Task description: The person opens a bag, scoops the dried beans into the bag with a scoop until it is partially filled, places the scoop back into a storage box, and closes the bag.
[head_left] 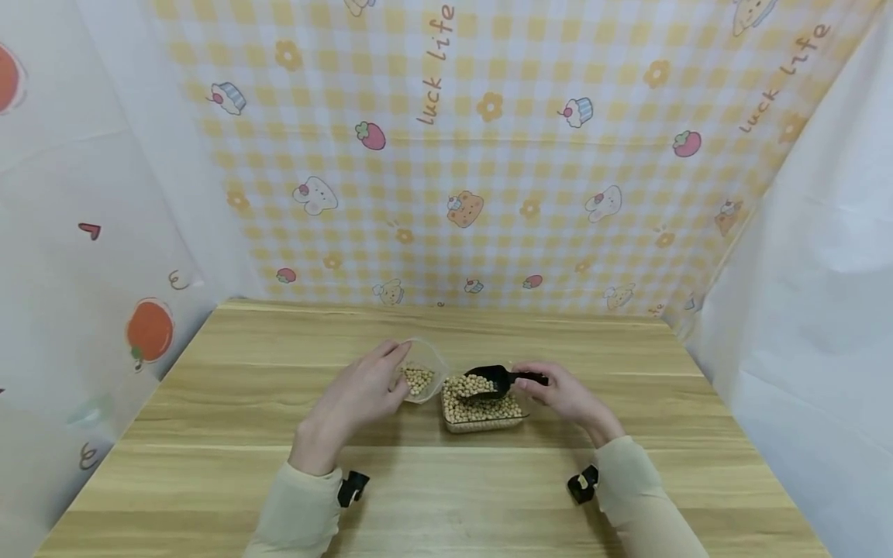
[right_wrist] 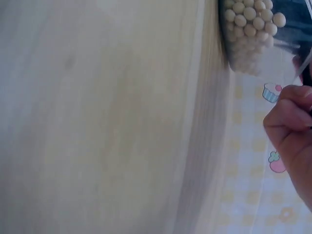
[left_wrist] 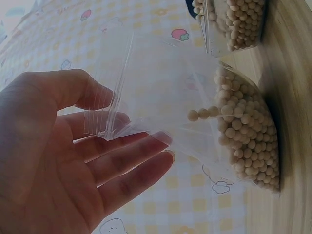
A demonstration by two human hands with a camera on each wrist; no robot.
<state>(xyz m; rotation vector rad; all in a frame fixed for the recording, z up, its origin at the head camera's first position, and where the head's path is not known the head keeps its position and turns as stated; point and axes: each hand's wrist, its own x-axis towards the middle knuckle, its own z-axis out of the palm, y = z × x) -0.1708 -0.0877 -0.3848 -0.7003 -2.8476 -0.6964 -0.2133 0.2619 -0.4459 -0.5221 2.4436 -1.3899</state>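
Observation:
My left hand [head_left: 359,395] pinches the rim of a clear plastic bag [head_left: 434,358] between thumb and fingers. Round pale beans [left_wrist: 251,139], which look like soybeans, fill the bottom of the bag, and its mouth stands partly spread. Just right of it is a clear rectangular container [head_left: 486,426] full of the same beans. With its fingers curled round the handle, my right hand [head_left: 561,394] holds a black scoop [head_left: 501,377] over the container. Beans lie heaped in the scoop, whose bowl is low over the pile. The right wrist view cuts off most of the scoop.
A wood-grain table [head_left: 446,496] carries everything. Behind it hangs a yellow checked cloth [head_left: 516,170] with cartoon prints. White cloths close off the left and right sides. Both wrists wear a small black device [head_left: 353,488].

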